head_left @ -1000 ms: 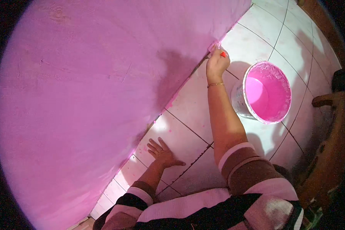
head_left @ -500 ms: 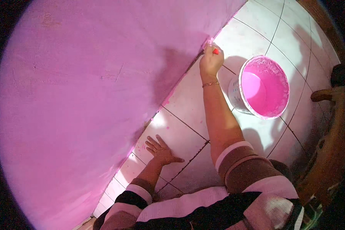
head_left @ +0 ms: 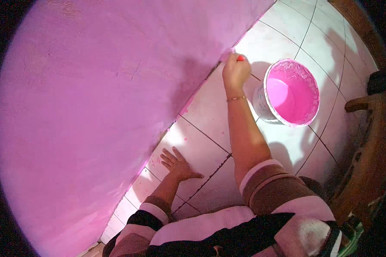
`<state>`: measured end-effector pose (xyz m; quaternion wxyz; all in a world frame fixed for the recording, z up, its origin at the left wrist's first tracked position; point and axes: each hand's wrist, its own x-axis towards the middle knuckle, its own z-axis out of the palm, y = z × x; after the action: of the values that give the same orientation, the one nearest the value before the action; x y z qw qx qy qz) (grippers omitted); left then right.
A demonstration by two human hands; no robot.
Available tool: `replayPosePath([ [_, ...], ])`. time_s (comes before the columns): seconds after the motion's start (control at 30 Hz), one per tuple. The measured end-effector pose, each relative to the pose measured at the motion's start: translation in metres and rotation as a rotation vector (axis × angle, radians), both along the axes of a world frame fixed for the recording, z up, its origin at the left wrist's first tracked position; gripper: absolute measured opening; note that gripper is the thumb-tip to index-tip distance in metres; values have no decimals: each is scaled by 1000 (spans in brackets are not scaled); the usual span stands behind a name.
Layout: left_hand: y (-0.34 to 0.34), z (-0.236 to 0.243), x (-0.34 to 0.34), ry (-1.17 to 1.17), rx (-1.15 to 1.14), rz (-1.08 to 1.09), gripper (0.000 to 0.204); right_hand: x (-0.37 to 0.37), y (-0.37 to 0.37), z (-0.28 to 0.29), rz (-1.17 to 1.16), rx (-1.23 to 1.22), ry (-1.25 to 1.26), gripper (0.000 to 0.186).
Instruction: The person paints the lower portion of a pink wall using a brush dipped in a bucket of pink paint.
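Observation:
My right hand (head_left: 235,70) is stretched out to the foot of a pink-painted wall (head_left: 94,94) and grips a small brush with a red handle (head_left: 240,58); the bristle end is hidden between the hand and the wall. A thin bracelet sits on that wrist. My left hand (head_left: 176,163) lies flat on the white floor tiles (head_left: 201,141), fingers spread, close to the wall's base. A white bucket (head_left: 287,92) holding pink paint stands on the tiles just right of my right hand.
Pink splashes dot the tiles along the wall's foot (head_left: 182,113). A dark wooden piece of furniture (head_left: 369,128) curves along the right edge. My knees in striped clothing (head_left: 261,214) fill the lower middle.
My right hand with the brush has slid further along the wall's base, away from me. The left hand stays flat on the tile.

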<state>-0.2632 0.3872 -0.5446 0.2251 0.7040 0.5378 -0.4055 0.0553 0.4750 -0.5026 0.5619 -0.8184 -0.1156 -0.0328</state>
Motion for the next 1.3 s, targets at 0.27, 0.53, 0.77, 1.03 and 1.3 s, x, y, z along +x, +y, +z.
replayPosePath([
  [0.27,-4,-8,-8,-6,55,25,162,-30,-38,145,324,1082,185,23],
  [0.53,-1,2,-4,-24,10,14,160,-2,-18,24,89,-120,59,40],
  [0.77,-3,-2,-9,-35,35,21,160,-31,-17,92,409,609,290,39],
  [1.03,-4,-5,-11,-13,41,-4,157,10,-40,107,294,114,93,33],
  [1.3,-2,1,-15,-42,34,-8,157,-55,-11,60,398,164,261,35],
])
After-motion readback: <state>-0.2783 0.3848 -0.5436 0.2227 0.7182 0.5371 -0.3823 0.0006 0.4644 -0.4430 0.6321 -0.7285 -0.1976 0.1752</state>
